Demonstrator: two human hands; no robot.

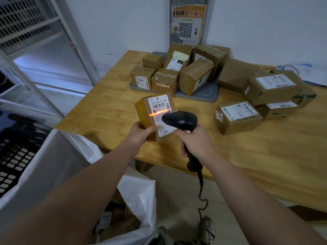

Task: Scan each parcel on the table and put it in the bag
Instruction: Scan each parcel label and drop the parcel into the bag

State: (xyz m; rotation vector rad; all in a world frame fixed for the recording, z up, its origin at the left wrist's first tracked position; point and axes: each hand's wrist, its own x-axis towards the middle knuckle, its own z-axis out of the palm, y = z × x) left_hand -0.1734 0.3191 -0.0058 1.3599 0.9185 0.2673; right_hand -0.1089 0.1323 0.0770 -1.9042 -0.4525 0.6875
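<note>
The left hand (141,132) grips a small cardboard parcel (155,115) by its lower end, held above the table (106,110), label facing up. Just right of that grip, the right hand (196,144) clasps a barcode scanner (179,120), its red line crossing the label above the thumb. The box looks light and stiff, so holding it by the sides should do.

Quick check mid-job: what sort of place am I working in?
Most likely a parcel pickup point or small courier station: labelled cardboard parcels crowd the wooden table, a QR-code poster hangs on the wall, and the right hand aims a barcode scanner at a small parcel gripped by the left hand.
</note>
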